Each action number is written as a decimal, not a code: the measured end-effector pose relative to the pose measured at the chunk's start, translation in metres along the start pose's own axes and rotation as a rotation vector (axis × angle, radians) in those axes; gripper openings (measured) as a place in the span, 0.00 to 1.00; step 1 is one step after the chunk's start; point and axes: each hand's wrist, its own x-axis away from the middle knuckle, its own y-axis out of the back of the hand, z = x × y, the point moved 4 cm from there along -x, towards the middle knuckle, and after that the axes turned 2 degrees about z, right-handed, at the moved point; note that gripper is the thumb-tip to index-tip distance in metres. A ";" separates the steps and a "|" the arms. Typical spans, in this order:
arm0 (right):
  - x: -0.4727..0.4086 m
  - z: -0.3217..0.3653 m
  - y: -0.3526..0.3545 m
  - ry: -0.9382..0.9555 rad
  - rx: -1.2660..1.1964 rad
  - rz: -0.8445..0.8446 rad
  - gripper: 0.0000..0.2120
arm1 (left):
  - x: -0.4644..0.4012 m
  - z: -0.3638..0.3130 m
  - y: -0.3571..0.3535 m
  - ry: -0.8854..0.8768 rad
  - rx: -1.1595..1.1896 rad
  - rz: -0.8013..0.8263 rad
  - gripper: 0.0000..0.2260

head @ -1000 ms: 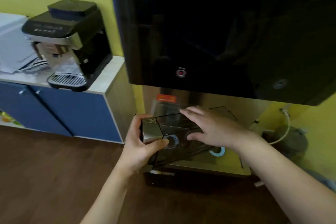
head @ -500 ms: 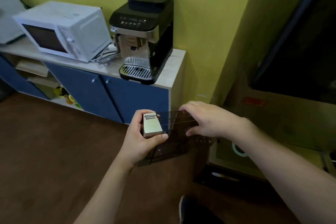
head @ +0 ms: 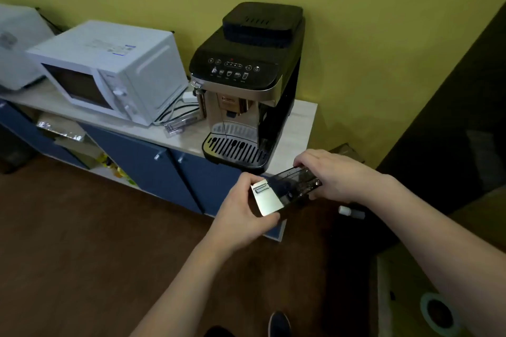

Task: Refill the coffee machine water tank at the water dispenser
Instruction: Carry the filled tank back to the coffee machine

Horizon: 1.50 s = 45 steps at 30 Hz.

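Now both hands are closed on the dark, see-through plastic water tank (head: 295, 189), held in the air just right of the frame's centre. The left hand (head: 241, 210) wraps around its silver metal-faced end, thumb along the lower edge; the right hand (head: 331, 175) grips the far end from above, fingers curled over the rim. How full the tank is cannot be told, though glints inside hint at water.

Just above the hands stands the black and silver coffee machine (head: 246, 85), on the pale wooden countertop (head: 298, 128) of a blue-doored cabinet (head: 142, 156). A white microwave oven (head: 109, 68) sits at the upper left.

Only a dark panel edge (head: 451, 123) shows on the right. Judging by this, filling looks done; what remains is sliding the tank back into the machine and seating it.
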 end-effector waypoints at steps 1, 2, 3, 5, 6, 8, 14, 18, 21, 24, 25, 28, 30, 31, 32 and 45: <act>-0.011 -0.009 0.003 -0.005 0.017 0.008 0.33 | -0.012 0.001 0.000 0.022 -0.025 0.040 0.23; -0.023 -0.017 0.005 -0.004 0.039 0.012 0.32 | -0.025 0.003 0.000 0.042 -0.049 0.072 0.24; -0.034 -0.024 0.007 0.000 0.071 0.010 0.31 | -0.037 0.005 -0.002 0.052 -0.075 0.091 0.24; -0.051 -0.037 0.013 0.027 0.139 -0.012 0.28 | -0.059 0.008 -0.005 0.052 -0.108 0.082 0.25; -0.058 -0.042 0.018 0.038 0.155 -0.020 0.26 | -0.069 0.009 -0.008 0.056 -0.116 0.075 0.24; -0.071 -0.053 0.027 0.030 0.205 0.001 0.24 | -0.087 0.007 -0.014 0.043 -0.107 0.051 0.24; -0.123 -0.097 0.057 0.118 0.401 0.060 0.26 | -0.146 -0.004 -0.029 0.013 -0.083 -0.065 0.26; -0.160 -0.130 0.065 0.197 0.507 0.047 0.25 | -0.184 0.002 -0.046 0.059 -0.095 -0.138 0.32; -0.183 -0.152 0.062 0.196 0.543 0.076 0.25 | -0.211 0.011 -0.057 0.100 -0.103 -0.177 0.34; -0.198 -0.161 0.054 0.201 0.521 0.094 0.27 | -0.225 0.022 -0.066 0.123 -0.110 -0.203 0.35; -0.201 -0.163 0.052 0.202 0.499 0.100 0.27 | -0.227 0.024 -0.068 0.127 -0.117 -0.211 0.36; -0.199 -0.169 0.046 0.202 0.442 0.104 0.30 | -0.228 0.027 -0.072 0.118 -0.132 -0.220 0.37; -0.194 -0.171 0.044 0.180 0.409 0.085 0.34 | -0.228 0.024 -0.072 0.097 -0.141 -0.199 0.37; -0.190 -0.170 0.043 0.154 0.394 0.087 0.37 | -0.228 0.022 -0.071 0.093 -0.143 -0.186 0.38; -0.185 -0.168 0.041 0.120 0.371 0.091 0.40 | -0.227 0.022 -0.070 0.096 -0.139 -0.173 0.38; -0.135 -0.087 0.011 -0.604 -0.490 -0.472 0.35 | -0.209 0.088 0.004 0.063 -0.145 0.400 0.33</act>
